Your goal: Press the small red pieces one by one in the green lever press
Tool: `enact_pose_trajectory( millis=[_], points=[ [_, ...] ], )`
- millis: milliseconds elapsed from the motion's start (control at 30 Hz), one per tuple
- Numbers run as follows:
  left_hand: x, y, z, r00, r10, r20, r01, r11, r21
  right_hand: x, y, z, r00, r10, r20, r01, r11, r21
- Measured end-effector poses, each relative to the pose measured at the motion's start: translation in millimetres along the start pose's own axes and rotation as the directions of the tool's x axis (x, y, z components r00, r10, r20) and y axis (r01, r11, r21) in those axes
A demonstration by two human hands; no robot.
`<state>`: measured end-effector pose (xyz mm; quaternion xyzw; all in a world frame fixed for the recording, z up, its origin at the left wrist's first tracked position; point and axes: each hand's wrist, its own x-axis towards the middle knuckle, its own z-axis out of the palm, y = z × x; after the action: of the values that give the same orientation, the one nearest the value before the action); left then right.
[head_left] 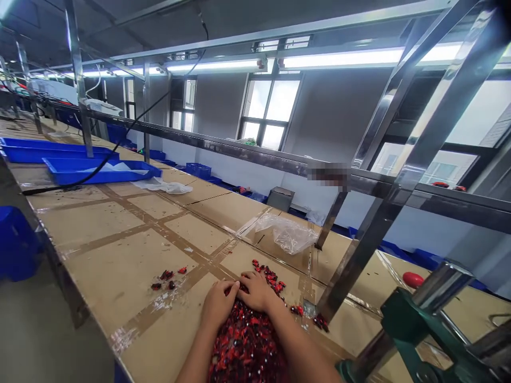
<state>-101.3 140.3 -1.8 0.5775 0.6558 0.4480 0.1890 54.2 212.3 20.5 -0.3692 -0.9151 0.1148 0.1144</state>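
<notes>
A long heap of small red-and-black shiny parts (247,340) lies on the cardboard-covered bench in front of me, running out of the bottom of the view. My left hand (219,302) rests at the heap's far left edge, cupped, its thumb reaching toward the other hand. My right hand (255,290) lies over the far end with fingers bent and slightly apart. The two hands nearly meet at the thumbs. Both touch the parts without a visible grip on any single one. Loose parts (271,277) lie just beyond my right hand, and several more parts (166,276) sit to the left.
A green hand press (415,319) with a metal column stands at the right. Beside it a slanting steel post (359,255) rises from the bench. A clear plastic bag (289,234) lies farther back. Blue trays (101,173) rest at the far left, with a black cable (99,165) across them.
</notes>
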Motion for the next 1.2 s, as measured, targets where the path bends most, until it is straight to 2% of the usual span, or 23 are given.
enact_pose_trajectory(
  millis=[200, 333, 467, 533, 633, 767, 800, 833, 867, 900, 933, 967, 1000, 1033, 1067, 1100, 1133, 1167, 1200],
  points=[
    [-11, 24, 16.1, 1.0, -0.021, -0.013, 0.021, 1.0, 0.002, -26, 7, -10, 1.0, 0.023, -0.013, -0.023, 1.0, -0.006],
    [-19, 37, 33.8, 0.999, -0.042, -0.022, 0.041, 0.999, -0.016, -38, 14, -16, 0.999, 0.034, -0.001, -0.034, 0.999, -0.004],
    [-27, 46, 52.6, 0.999, -0.045, -0.024, 0.043, 0.997, -0.07, -49, 22, -21, 0.999, 0.038, 0.008, -0.038, 0.999, 0.004],
    [-29, 50, 56.5, 0.999, -0.051, -0.016, 0.049, 0.991, -0.123, -54, 25, -24, 0.999, 0.035, 0.009, -0.035, 0.999, 0.014],
    [-27, 54, 49.2, 0.999, -0.042, 0.015, 0.044, 0.966, -0.253, -57, 28, -31, 0.999, 0.031, -0.007, -0.031, 0.999, 0.033],
    [-16, 48, 16.0, 0.998, -0.048, 0.035, 0.059, 0.88, -0.472, -39, 36, -41, 0.992, 0.087, -0.093, -0.083, 0.996, 0.041],
    [-13, 45, 5.3, 0.997, -0.072, 0.03, 0.076, 0.816, -0.573, -30, 39, -42, 0.987, 0.116, -0.114, -0.113, 0.993, 0.037],
    [-10, 40, -5.5, 0.993, -0.114, 0.026, 0.099, 0.703, -0.705, -20, 42, -41, 0.98, 0.152, -0.132, -0.149, 0.988, 0.028],
    [-8, 35, -16.0, 0.985, -0.169, 0.032, 0.118, 0.529, -0.84, -9, 45, -40, 0.971, 0.19, -0.145, -0.19, 0.982, 0.018],
    [-7, 29, -25.9, 0.971, -0.233, 0.049, 0.121, 0.309, -0.943, 2, 48, -37, 0.961, 0.229, -0.153, -0.231, 0.973, 0.005],
    [-7, 24, -35.0, 0.952, -0.296, 0.077, 0.106, 0.084, -0.991, 12, 50, -34, 0.953, 0.26, -0.153, -0.264, 0.965, -0.007],
    [-8, 18, -43.2, 0.93, -0.352, 0.108, 0.08, -0.094, -0.992, 22, 51, -30, 0.95, 0.278, -0.144, -0.284, 0.959, -0.019],
    [-9, 13, -50.4, 0.91, -0.394, 0.131, 0.058, -0.192, -0.98, 30, 52, -26, 0.951, 0.282, -0.124, -0.288, 0.957, -0.029],
    [-12, 8, -56.6, 0.895, -0.422, 0.145, 0.045, -0.238, -0.97, 37, 53, -22, 0.957, 0.273, -0.095, -0.277, 0.96, -0.038],
    [-17, 3, -61.8, 0.885, -0.439, 0.154, 0.05, -0.238, -0.97, 42, 54, -18, 0.965, 0.256, -0.061, -0.259, 0.965, -0.044],
    [-23, -1, -65.7, 0.882, -0.443, 0.16, 0.081, -0.192, -0.978, 45, 57, -16, 0.971, 0.239, -0.026, -0.24, 0.97, -0.048],
    [-31, -5, -68.0, 0.887, -0.437, 0.151, 0.126, -0.087, -0.988, 46, 61, -15, 0.974, 0.226, 0.004, -0.225, 0.973, -0.051],
    [-42, -10, -68.2, 0.903, -0.409, 0.132, 0.181, 0.085, -0.98, 44, 66, -15, 0.976, 0.218, 0.027, -0.217, 0.975, -0.051],
    [-55, -14, -65.9, 0.926, -0.362, 0.105, 0.226, 0.311, -0.923, 41, 72, -16, 0.975, 0.216, 0.041, -0.214, 0.976, -0.049]
  ],
)
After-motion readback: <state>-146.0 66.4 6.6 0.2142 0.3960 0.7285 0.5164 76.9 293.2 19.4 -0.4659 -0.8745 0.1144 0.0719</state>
